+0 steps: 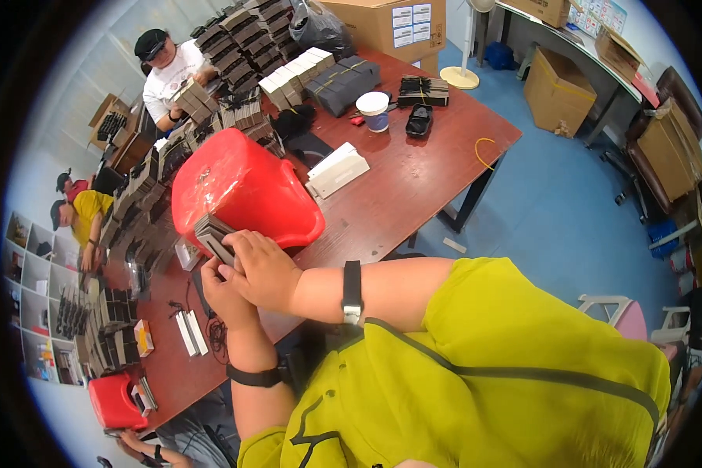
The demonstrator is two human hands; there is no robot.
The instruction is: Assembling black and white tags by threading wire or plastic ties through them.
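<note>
Both my hands are closed on a small stack of grey flat card pieces [213,232], held tilted beside the red plastic stool. My left hand [225,295] grips the stack from below. My right hand [264,264] lies over its near end, with the thumb close to my left hand. The red stool [234,183] rests on the reddish-brown table [398,210] just beyond the stack. Some of my left fingers are hidden behind the card pieces and my right hand.
White strips [191,334] and a black cable [216,335] lie left of my arm. A white box [338,171], a paper cup [373,111] and a black tray [419,121] stand farther off. Bundled grey boxes [140,183] line the left side, where co-workers [181,74] sit.
</note>
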